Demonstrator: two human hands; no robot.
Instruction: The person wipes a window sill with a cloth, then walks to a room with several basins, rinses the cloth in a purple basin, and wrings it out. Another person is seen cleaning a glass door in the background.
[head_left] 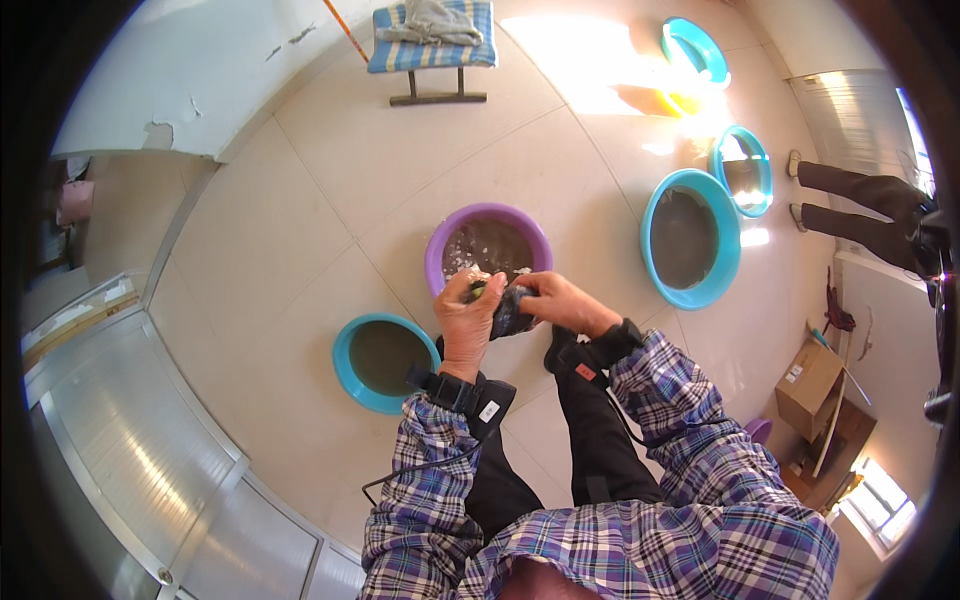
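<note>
Above the near rim of a purple basin [432,262], both hands grip a dark, wet bundle that looks like cloth [511,314], with whitish suds on it. My left hand [466,318] is closed round its left side; a small yellow-green bit [478,290] shows by the fingers, too small to name. Pinched on the bundle's right end are the fingers of my right hand [568,303]. Murky water [490,245] with white foam fills part of the basin. Dark bands with small boxes circle both wrists.
A turquoise basin [340,372] of dark water stands left of my left wrist. Farther right are a larger turquoise basin [648,240] and two more behind it. A padded stool [385,62] bears a grey cloth. Another person's dark-trousered legs [850,182] and a cardboard box [808,385] are at right.
</note>
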